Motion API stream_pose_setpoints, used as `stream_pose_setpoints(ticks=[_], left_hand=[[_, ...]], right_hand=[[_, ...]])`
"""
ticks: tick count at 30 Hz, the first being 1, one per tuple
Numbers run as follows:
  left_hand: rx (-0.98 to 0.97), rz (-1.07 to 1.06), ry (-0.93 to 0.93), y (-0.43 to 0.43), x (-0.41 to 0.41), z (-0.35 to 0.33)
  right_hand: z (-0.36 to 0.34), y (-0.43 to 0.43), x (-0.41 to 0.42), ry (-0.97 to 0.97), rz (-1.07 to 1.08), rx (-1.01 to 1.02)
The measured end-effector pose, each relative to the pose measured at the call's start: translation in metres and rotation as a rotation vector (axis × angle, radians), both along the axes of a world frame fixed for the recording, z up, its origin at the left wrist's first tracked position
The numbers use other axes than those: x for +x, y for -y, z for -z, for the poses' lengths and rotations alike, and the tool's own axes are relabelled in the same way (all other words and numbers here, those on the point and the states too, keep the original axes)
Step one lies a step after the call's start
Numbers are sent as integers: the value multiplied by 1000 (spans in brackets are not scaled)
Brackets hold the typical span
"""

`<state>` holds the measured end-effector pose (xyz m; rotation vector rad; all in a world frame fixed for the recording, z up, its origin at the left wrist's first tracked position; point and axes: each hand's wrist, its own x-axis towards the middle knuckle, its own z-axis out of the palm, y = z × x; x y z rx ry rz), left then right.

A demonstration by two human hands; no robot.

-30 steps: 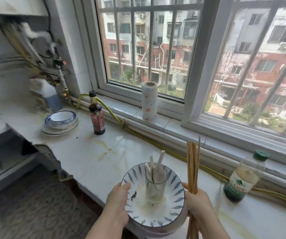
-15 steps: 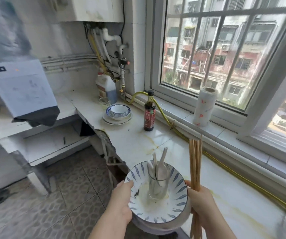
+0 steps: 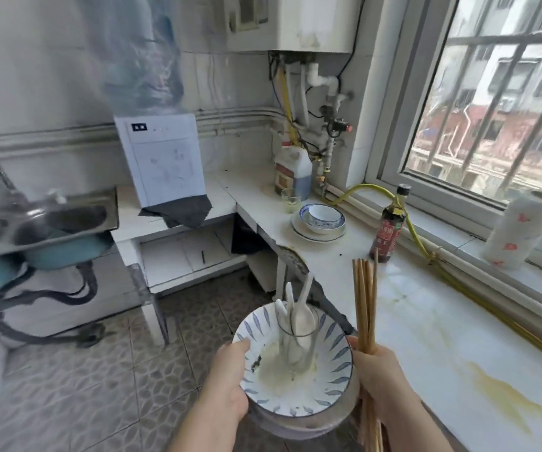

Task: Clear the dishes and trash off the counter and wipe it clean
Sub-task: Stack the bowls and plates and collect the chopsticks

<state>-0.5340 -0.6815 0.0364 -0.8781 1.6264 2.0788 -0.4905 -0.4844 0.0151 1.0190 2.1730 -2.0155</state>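
Left hand (image 3: 227, 383) grips the plate stack (image 3: 338, 360) by its left rim, right hand (image 3: 384, 376) clenches the upright chopsticks (image 3: 364, 305) at the other rim, all just off the desk (image 3: 426, 337) edge. The sink (image 3: 51, 220) sits well off left (pretty blurry), so the left side probably leads.

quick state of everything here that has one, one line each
blue-leaf plate, dirty, held off the counter in left hand
glass, upright on the plate, holding white spoons
chopsticks, bundled upright in right hand
bowl stack, on the counter
sauce bottle, upright, capped
counter, yellow-stained
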Motion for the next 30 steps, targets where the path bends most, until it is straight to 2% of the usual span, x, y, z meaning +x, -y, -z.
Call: stream_pose_setpoints(ticks=[8, 16, 23, 30], left_hand=[[-5, -153, 43, 128, -34, 15], [11, -335, 58, 215, -49, 13], [-26, -500, 65, 293, -91, 16], [-64, -627, 73, 358, -171, 15]], right_hand=[[0, 123, -59, 1, -149, -23], [-6, 213, -119, 44, -348, 28], [8, 299, -201, 30, -536, -22], [14, 372, -314, 52, -680, -75]])
